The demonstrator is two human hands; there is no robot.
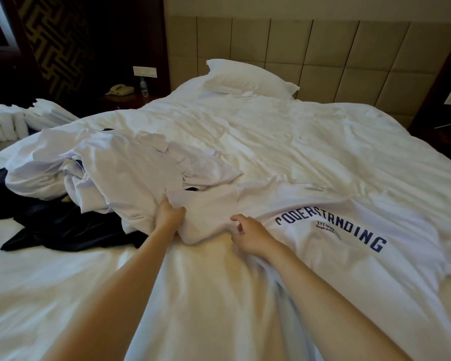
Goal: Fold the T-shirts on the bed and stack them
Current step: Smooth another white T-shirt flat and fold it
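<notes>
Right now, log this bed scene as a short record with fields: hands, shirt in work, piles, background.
left hand: grips bunched fabric at the near-left edge of the white T-shirt with blue lettering
right hand: pinches the same shirt, just left of the print
shirt state: spread print up, unfolded, wrinkled
white pile: heap of unfolded white T-shirts to the left
dark pile: dark navy garments beside the heap, nearer the left edge
background: white pillow by the padded headboard; beige telephone and clear plastic bottle on the nightstand
</notes>
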